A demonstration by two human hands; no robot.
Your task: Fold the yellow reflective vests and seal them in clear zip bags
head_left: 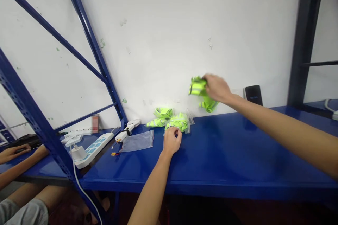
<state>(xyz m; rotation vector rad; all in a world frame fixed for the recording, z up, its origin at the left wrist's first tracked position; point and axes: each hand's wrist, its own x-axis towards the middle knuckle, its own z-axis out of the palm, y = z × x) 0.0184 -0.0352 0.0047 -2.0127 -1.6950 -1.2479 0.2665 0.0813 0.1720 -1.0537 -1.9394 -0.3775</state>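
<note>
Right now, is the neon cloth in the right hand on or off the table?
Off: the right hand holds the neon cloth up, its lower end showing against the white wall above the blue table.

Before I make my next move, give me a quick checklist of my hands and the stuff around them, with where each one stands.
1. Right hand holding the raised neon fabric: ok, though motion blurs it.
2. Left hand gripping the front neon bundle: cannot tell; its bent fingers are at the bundle's near edge.
3. Flat clear bag lying on the blue table: ok, left of the left hand.
4. Dark-screened device standing upright: ok, near the wall, beyond the right forearm.
5. Co-worker's hands apart from yours: ok, far left, beyond the blue post.
</note>
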